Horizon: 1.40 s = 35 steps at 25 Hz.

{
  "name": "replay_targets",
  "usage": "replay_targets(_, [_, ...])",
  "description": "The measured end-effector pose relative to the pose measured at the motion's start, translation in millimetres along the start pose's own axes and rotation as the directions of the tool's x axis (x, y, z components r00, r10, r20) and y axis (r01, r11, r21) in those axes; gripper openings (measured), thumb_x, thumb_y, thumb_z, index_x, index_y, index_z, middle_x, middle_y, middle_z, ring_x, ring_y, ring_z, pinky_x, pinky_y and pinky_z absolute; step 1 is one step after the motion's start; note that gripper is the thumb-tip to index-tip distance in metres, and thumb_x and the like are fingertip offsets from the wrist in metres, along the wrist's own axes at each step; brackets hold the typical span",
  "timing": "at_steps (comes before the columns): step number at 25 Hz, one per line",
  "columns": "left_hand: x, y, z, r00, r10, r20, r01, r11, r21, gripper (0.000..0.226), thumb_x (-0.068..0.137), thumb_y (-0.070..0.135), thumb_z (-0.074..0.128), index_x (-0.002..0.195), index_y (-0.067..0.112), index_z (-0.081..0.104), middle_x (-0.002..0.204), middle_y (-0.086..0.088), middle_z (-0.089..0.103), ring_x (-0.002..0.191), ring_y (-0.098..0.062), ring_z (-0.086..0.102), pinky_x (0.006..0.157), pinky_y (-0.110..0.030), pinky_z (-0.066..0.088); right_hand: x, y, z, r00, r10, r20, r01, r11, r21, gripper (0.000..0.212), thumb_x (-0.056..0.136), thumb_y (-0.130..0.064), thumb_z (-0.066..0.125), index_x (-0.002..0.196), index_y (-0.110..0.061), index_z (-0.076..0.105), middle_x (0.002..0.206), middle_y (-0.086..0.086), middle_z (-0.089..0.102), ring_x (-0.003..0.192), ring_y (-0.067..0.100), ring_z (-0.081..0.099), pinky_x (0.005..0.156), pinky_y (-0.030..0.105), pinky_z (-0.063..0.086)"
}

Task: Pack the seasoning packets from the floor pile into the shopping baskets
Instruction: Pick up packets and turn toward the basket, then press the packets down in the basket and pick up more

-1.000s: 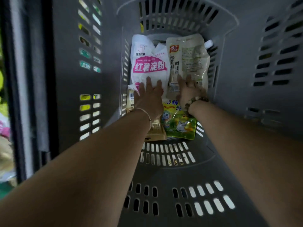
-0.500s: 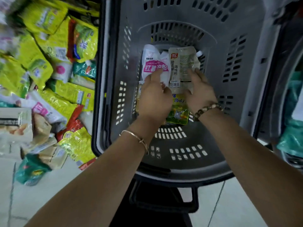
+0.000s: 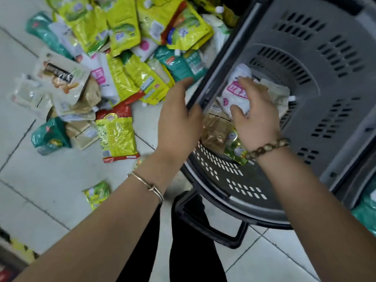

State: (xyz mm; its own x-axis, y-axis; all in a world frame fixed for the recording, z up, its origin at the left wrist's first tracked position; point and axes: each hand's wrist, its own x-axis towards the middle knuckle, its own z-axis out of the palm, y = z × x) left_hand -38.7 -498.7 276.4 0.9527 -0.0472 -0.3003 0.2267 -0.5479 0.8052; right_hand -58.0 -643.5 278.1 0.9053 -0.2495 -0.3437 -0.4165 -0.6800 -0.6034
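My right grip curled around the white-and-pink packet in the basket, its long axis pointing away from me, while my left grip hung loose and empty.

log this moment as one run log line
left hand: holds nothing, over rim of grey slotted plastic basket | right hand: fingers curled on white pink-labelled pouch in basket | floor pile: many packets unpacked
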Motion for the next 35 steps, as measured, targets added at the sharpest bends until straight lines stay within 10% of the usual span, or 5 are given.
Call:
replay_targets(10, [-4, -147, -126, 0.964, -0.248, -0.099, 0.267, 0.913, 0.31, 0.05, 0.088, 0.01, 0.053, 0.137, 0.014, 0.043, 0.137, -0.006, 0.046, 0.123, -0.026, 0.045, 0.094, -0.035, 0.038, 0, -125, 122, 0.902, -0.296, 0.314, 0.33, 0.942, -0.062, 0.047, 0.087, -0.006, 0.054, 0.133, -0.011, 0.05, 0.14, 0.013, 0.046, 0.13, 0.026, 0.042, 0.107, 0.037, 0.035])
replay_targets(23, [-51, -342, -223, 0.763, -0.646, -0.018, 0.588, 0.682, 0.435, 0.053, 0.091, 0.024, 0.055, 0.14, 0.016, 0.038, 0.14, -0.012, 0.041, 0.122, -0.034, 0.045, 0.096, -0.043, 0.037, 4, -151, 291, 0.808, 0.174, 0.562, 0.088, 0.909, -0.408, 0.043, 0.093, -0.02, 0.05, 0.136, -0.017, 0.046, 0.138, 0.008, 0.049, 0.123, 0.026, 0.048, 0.099, 0.035, 0.04])
replay_targets(35, [-152, -528, -191, 0.439, -0.884, -0.159, 0.896, 0.418, 0.151, 0.065, 0.079, 0.032, 0.073, 0.135, 0.016, 0.044, 0.132, -0.017, 0.047, 0.121, -0.035, 0.047, 0.098, -0.044, 0.039, 21, -93, 455, 0.729, 0.453, 0.514, -0.265, 0.878, -0.398, 0.035, 0.088, -0.019, 0.058, 0.121, -0.006, 0.059, 0.119, 0.016, 0.061, 0.108, 0.031, 0.059, 0.091, 0.035, 0.048])
